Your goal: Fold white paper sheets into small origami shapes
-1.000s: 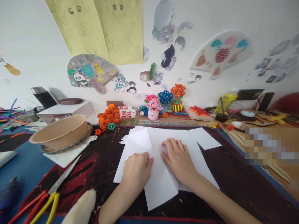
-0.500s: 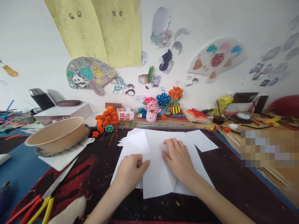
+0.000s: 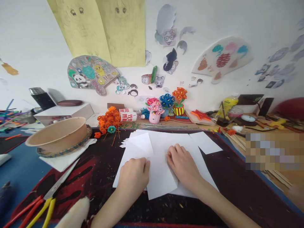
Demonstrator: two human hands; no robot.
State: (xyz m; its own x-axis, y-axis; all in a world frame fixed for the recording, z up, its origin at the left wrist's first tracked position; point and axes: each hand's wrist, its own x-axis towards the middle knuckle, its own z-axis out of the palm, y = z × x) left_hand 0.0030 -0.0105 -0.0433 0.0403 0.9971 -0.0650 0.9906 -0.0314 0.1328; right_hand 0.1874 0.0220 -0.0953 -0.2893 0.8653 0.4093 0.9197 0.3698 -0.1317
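A sheet of white paper point(image 3: 160, 172) lies tilted between my hands, its near corner pointing toward me. My left hand point(image 3: 135, 173) is closed at its left edge, thumb pressed against the curled fingers. On the right edge, my right hand point(image 3: 183, 164) rests with its fingers bent in around the paper; the fingertips are partly hidden. Under both hands spread more white sheets point(image 3: 197, 150). A smaller folded piece of white paper point(image 3: 140, 144) lies on top at the upper left, and a loose white piece point(image 3: 210, 142) is at the far right.
Scissors point(image 3: 53, 190) with red and yellow handles lie left on the dark mat point(image 3: 239, 186). Beyond them stands a beige round basin point(image 3: 57, 133). Orange craft flowers point(image 3: 109, 120), a bottle point(image 3: 128, 116) and small flower pots point(image 3: 155, 117) line the back by the wall.
My left thumb has drawn in against the fingers. My right fingers, more spread before, have curled in and come slightly nearer me. The front sheet has shifted a little.
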